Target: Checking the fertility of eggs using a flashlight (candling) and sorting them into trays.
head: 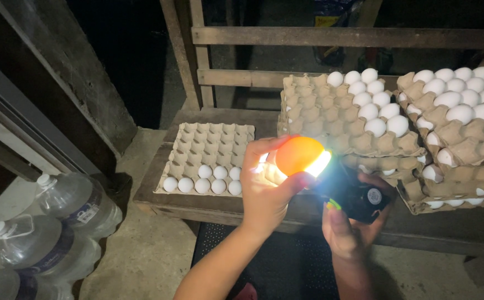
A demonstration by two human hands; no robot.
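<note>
While the left hand grips a glowing egg, the right hand clasps a black torch just beside it, its body mostly hidden in shadow.

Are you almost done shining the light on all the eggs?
Not nearly. Eight eggs sit in the left tray. The left hand holds one glowing egg against the torch in the right hand. The stacked trays still hold many more.
</note>
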